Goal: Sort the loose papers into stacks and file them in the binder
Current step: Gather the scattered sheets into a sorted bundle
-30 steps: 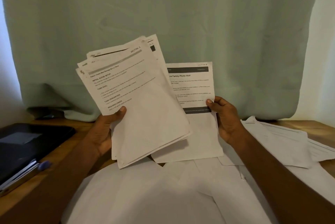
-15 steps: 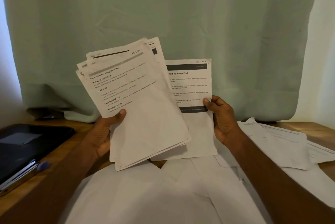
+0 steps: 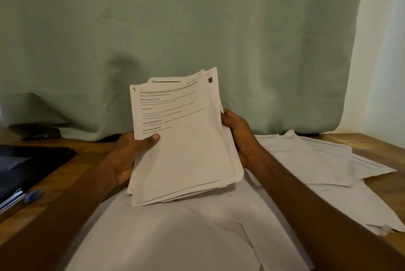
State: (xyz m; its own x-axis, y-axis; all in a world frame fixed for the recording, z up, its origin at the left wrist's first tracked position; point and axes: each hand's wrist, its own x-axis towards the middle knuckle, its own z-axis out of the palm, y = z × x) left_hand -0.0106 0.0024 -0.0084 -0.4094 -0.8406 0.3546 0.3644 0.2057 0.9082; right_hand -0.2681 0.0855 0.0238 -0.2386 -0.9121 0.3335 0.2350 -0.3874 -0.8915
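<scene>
Above the wooden surface strewn with loose white sheets, both hands, left and right, grip a fanned stack of printed white papers.

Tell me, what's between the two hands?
The head view shows a stack of papers, gripped on either side by the left hand and right hand.

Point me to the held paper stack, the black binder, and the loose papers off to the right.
held paper stack [image 3: 186, 152]: head view, blank lower half of top sheet.
black binder [image 3: 28, 165]: head view, its cover.
loose papers [image 3: 315, 156]: head view, middle of top sheet.
</scene>
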